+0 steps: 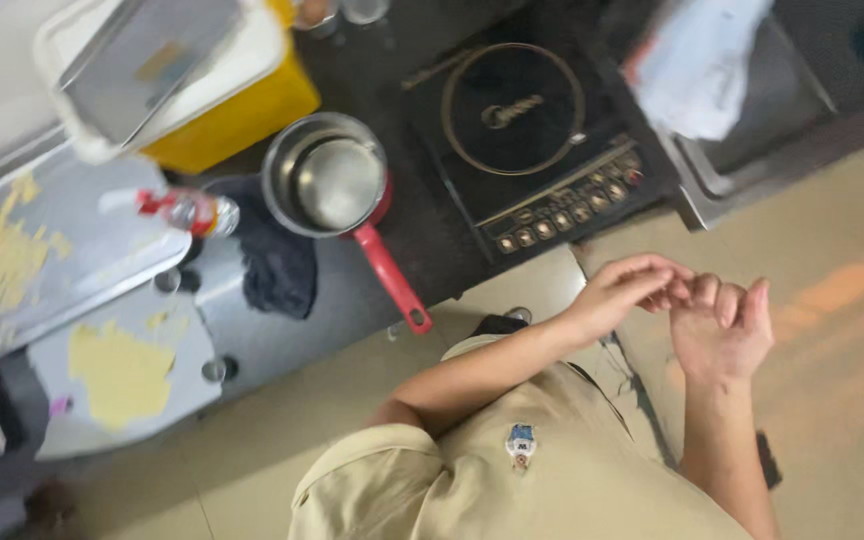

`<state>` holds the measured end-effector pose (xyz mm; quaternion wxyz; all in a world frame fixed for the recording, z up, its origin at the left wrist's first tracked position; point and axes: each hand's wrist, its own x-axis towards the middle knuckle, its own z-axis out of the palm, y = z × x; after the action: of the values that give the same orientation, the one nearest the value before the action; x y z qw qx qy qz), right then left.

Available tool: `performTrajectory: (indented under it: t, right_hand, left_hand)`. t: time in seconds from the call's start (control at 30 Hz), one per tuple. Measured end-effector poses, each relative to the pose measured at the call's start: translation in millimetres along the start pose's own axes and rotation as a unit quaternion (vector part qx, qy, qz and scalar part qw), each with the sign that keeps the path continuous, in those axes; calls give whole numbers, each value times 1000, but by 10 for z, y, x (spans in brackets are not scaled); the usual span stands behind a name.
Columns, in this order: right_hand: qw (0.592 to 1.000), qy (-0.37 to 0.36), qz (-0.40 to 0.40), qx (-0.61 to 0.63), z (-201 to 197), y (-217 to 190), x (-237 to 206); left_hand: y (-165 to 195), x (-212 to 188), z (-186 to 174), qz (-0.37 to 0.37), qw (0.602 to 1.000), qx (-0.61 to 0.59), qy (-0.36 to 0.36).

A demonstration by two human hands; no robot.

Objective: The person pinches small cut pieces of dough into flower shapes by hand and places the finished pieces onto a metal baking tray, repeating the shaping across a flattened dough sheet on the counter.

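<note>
Head view, hands: left hand (617,290) and right hand (720,328) meet at right centre of frame, fingertips touching, fingers loosely curled, pinching nothing visible
Head view, nearest thing: induction cooktop (532,130), upper centre, well apart from both hands
Head view, saucepan: steel saucepan (327,180) with red handle, left of cooktop, upright
Head view, trays: metal tray (42,250) bearing yellow scraps, left edge
</note>
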<state>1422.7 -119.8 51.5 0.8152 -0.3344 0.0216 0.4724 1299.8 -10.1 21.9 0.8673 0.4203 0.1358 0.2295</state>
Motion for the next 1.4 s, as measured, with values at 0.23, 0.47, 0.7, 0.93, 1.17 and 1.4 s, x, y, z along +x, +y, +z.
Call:
performTrajectory:
  t: [0.23,0.47,0.7,0.93,1.17,1.4]
  right_hand:
    - [889,-323,157,-285,554,679,880]
    - [720,-446,259,-464,1055,1158,704]
    - [713,-534,379,-249,808,1606,646]
    - [495,-790,186,-310,1140,2145,-34]
    - [456,-690,296,-479,1298,3088,-1396]
    - [434,-645,358,-517,1448,3901,-2545]
  left_hand:
    - [319,-601,-585,175,949,69,253]
    - [114,-1623,-377,277,798,40,534]
    - [-376,-1946,88,357,650,-20,670]
    - [-413,-2599,36,374,576,-10,727]
    - [-277,-3920,-108,386,545,5,744]
    - [-331,-5195,-44,376,479,-8,794]
